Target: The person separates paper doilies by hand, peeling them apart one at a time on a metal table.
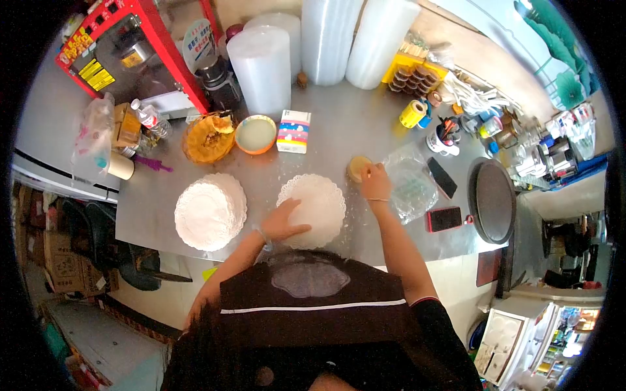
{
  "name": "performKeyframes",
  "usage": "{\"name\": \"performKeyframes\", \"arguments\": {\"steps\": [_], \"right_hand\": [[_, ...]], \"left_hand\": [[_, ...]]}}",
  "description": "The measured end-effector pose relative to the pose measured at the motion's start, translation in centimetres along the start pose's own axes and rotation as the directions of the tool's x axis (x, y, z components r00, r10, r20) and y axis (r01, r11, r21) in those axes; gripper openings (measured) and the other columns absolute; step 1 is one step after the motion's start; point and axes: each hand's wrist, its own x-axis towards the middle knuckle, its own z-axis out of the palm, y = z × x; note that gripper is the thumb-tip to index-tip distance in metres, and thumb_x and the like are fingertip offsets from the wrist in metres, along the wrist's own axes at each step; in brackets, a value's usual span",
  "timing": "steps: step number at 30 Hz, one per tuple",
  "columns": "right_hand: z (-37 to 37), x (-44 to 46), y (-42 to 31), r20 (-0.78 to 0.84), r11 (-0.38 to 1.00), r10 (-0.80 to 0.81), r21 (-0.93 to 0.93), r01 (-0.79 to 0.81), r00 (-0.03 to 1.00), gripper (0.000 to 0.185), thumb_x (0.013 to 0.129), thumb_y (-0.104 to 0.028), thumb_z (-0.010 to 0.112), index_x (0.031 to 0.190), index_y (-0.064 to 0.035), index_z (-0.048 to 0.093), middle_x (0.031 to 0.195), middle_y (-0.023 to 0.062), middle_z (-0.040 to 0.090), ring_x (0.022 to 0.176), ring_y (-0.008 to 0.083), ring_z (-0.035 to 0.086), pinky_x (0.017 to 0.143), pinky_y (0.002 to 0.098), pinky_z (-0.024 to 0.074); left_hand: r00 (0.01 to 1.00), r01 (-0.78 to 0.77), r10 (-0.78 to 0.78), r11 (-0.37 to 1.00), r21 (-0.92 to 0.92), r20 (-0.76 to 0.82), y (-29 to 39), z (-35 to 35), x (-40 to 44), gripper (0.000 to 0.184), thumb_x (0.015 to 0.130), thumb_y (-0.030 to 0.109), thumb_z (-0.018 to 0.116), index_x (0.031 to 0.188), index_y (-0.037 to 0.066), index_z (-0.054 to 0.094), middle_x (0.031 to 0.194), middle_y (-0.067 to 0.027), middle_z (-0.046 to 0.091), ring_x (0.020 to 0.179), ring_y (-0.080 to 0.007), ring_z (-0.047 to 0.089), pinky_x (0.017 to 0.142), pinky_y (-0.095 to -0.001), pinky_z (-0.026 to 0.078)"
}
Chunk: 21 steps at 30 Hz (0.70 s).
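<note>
Flat on a round white paper doily (321, 207) with a scalloped lace edge lies my left hand (285, 220), its fingers spread. To its left stands a thick stack of similar white doilies (207, 212). My right hand (375, 181) has its fingers curled at the right edge of a small round tan object (357, 167), whose exact kind I cannot make out. Part of that object is hidden behind the fingers. A crumpled clear plastic bag (411, 186) lies just right of my right hand.
Along the back of the metal table (326, 124) stand white rolls (259, 68), a woven basket (208, 137), a bowl (255, 134) and a tissue box (294, 131). At right are a black phone (443, 177), a red-edged phone (445, 219), a pen cup (443, 141) and a round dark plate (492, 201).
</note>
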Motion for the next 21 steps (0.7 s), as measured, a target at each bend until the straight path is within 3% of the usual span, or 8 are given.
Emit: {"name": "performKeyframes", "arguments": {"steps": [2,7,10,13,14,16,18,21], "right_hand": [[-2.8,0.4,-1.3,0.082,0.988,-0.059,-0.135,0.069,0.995,0.023,0.081,-0.026,0.058,0.092,-0.0081,0.067,0.086,0.0136,0.060,0.080,0.0329,0.061,0.069,0.0418,0.0496],[2.2,1.9,2.5,0.225,0.964,0.118,-0.261,-0.056,0.967,0.024,0.083,-0.029,0.056,0.090,-0.0082,0.066,0.090,0.0120,0.060,0.083,0.0320,0.061,0.071,0.0421,0.0496],[2.1,2.5,2.0,0.243,0.950,0.137,-0.307,-0.057,0.960,0.024,0.085,-0.029,0.054,0.086,-0.0083,0.066,0.089,0.0118,0.061,0.083,0.0323,0.061,0.071,0.0432,0.0493],[-0.8,1.2,-0.6,0.071,0.990,0.059,-0.134,-0.049,0.996,0.028,0.086,-0.032,0.053,0.083,-0.0072,0.067,0.087,0.0130,0.062,0.081,0.0333,0.061,0.069,0.0434,0.0489],[-1.7,-0.1,-1.4,-0.017,0.999,0.035,-0.039,-0.036,0.999,0.030,0.087,-0.033,0.053,0.083,-0.0066,0.066,0.087,0.0137,0.063,0.080,0.0339,0.062,0.068,0.0434,0.0488],[-2.6,-3.7,-1.9,0.258,0.984,0.171,-0.003,-0.176,0.951,0.033,0.088,-0.035,0.054,0.089,-0.0049,0.065,0.088,0.0118,0.066,0.074,0.0290,0.063,0.063,0.0374,0.0489],[0.5,-7.8,-0.3,0.598,0.719,0.314,0.358,-0.597,0.737,0.035,0.088,-0.037,0.057,0.095,-0.0027,0.063,0.087,0.0070,0.066,0.070,0.0195,0.062,0.059,0.0298,0.0463],[-2.8,-9.0,-5.1,0.826,0.252,0.389,0.332,-0.909,0.409,0.031,0.088,-0.035,0.058,0.094,-0.0052,0.063,0.080,0.0009,0.063,0.067,0.0119,0.057,0.056,0.0242,0.0433]], "left_hand": [[0.992,0.092,-0.095,0.995,-0.041,-0.083,-0.8,0.9,-0.1,0.085,0.075,0.053,0.067,0.132,-0.002,0.039,0.136,-0.0249,0.037,0.129,-0.0350,0.034,0.107,-0.0427,0.028],[0.893,0.234,-0.253,0.967,-0.097,-0.372,-2.2,2.3,-1.6,0.075,0.072,0.036,0.075,0.127,-0.003,0.042,0.117,-0.0232,0.052,0.109,-0.0335,0.051,0.096,-0.0395,0.040],[0.836,0.411,-0.529,0.780,-0.472,-0.146,-2.3,1.5,-1.7,0.070,0.070,0.023,0.077,0.125,-0.005,0.044,0.099,-0.0162,0.061,0.092,-0.0251,0.059,0.086,-0.0330,0.046],[0.843,0.339,-0.535,0.608,-0.718,-0.055,-2.9,1.9,-2.1,0.058,0.075,0.013,0.072,0.124,-0.005,0.047,0.093,-0.0096,0.064,0.085,-0.0167,0.060,0.081,-0.0273,0.047],[0.881,0.206,-0.466,0.538,-0.817,-0.085,-2.5,1.6,-2.2,0.054,0.076,0.011,0.070,0.123,-0.005,0.048,0.095,-0.0086,0.064,0.085,-0.0154,0.060,0.080,-0.0271,0.046],[0.927,-0.060,-0.330,0.334,-0.941,-0.176,-1.1,0.4,-2.5,0.046,0.080,0.006,0.066,0.122,-0.004,0.051,0.099,-0.0068,0.064,0.085,-0.0128,0.059,0.078,-0.0266,0.046],[0.933,-0.036,-0.330,0.309,-0.950,-0.143,-1.0,-0.5,-2.5,0.042,0.082,0.004,0.063,0.122,-0.002,0.052,0.102,-0.0051,0.064,0.087,-0.0120,0.058,0.076,-0.0256,0.046],[0.932,0.050,-0.350,0.368,-0.928,-0.088,-1.9,-1.0,-2.6,0.038,0.085,0.007,0.061,0.121,0.000,0.055,0.104,-0.0032,0.064,0.089,-0.0117,0.059,0.077,-0.0246,0.045]]}}
